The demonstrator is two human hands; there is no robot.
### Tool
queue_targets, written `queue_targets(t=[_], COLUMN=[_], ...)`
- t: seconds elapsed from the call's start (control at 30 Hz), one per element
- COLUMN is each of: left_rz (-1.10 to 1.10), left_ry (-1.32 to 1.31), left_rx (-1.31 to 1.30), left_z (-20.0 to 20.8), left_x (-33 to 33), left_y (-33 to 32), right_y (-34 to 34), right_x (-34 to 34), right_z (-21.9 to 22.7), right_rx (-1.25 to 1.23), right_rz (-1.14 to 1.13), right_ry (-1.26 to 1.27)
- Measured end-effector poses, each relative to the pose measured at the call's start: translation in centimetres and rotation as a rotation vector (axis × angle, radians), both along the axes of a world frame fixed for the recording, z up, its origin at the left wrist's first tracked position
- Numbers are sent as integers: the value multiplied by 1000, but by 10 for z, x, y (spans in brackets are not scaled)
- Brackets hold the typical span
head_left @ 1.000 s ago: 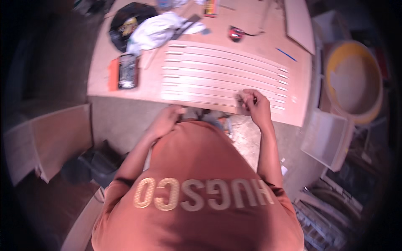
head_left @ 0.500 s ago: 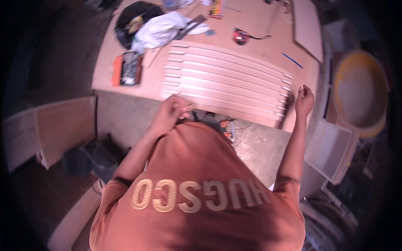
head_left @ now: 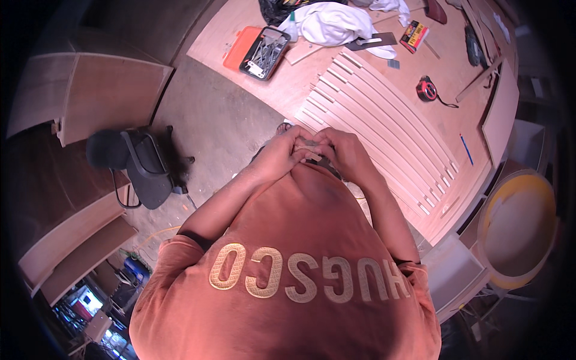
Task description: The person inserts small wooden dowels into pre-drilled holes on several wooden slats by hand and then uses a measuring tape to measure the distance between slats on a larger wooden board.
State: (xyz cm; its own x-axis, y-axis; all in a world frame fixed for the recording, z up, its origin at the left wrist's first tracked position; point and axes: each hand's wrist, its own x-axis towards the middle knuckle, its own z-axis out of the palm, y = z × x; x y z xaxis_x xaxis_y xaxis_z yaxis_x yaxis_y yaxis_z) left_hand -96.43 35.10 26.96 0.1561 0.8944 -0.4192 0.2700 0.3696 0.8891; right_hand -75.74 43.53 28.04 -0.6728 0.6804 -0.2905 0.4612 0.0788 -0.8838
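My left hand (head_left: 281,153) and my right hand (head_left: 347,155) meet close in front of my shirt, fingers bent toward each other. Between the fingertips is a small, thin tan piece (head_left: 313,157), mostly covered; it may be sandpaper, but its kind does not show clearly. Just beyond my right hand, a row of long, slightly curved wooden slats (head_left: 384,114) lies side by side on the wooden worktable (head_left: 237,78). The slat ends are narrowed into tenons.
On the table are an orange-lidded case (head_left: 264,54) of metal bits, white cloth (head_left: 330,24), a red tape measure (head_left: 426,89), a blue pencil (head_left: 466,149) and a small yellow-red box (head_left: 414,36). A black chair (head_left: 147,171) stands left; a round yellow-rimmed container (head_left: 519,231) right.
My right hand has left the table's right side and joined my left hand at the tan piece. My view has turned left, so the table appears tilted and further right.
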Motion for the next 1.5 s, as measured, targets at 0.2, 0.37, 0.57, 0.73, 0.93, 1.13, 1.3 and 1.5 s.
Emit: queue_targets(t=[0.2,0.37,0.57,0.73,0.93,1.13,1.3,1.5], left_rz=[265,381,340,381,389,448,436,450], left_ry=[2,-43,349,319,347,332,369,373], left_rx=[-27,-35,257,387,341,341,254,225], left_z=[-61,-94,-94,-104,-93,-86,-83,-78], left_x=[-53,-52,-26,-19,-19,-17,-15,-12], left_y=[-3,22,40,42,44,53,60,63], right_y=[38,37,37,40,47,66,74,80], right_x=[-26,-54,-73,-80,-73,-61,-82,-96], right_z=[-9,-39,-35,-29,-19,-24,-27,-26], right_rx=[403,515,602,590,567,573,556,511], right_rz=[-90,-89,-37,-21,-108,-104,-9,93], right_ry=[-82,-231,-483,-545,-498,-435,-549,-622])
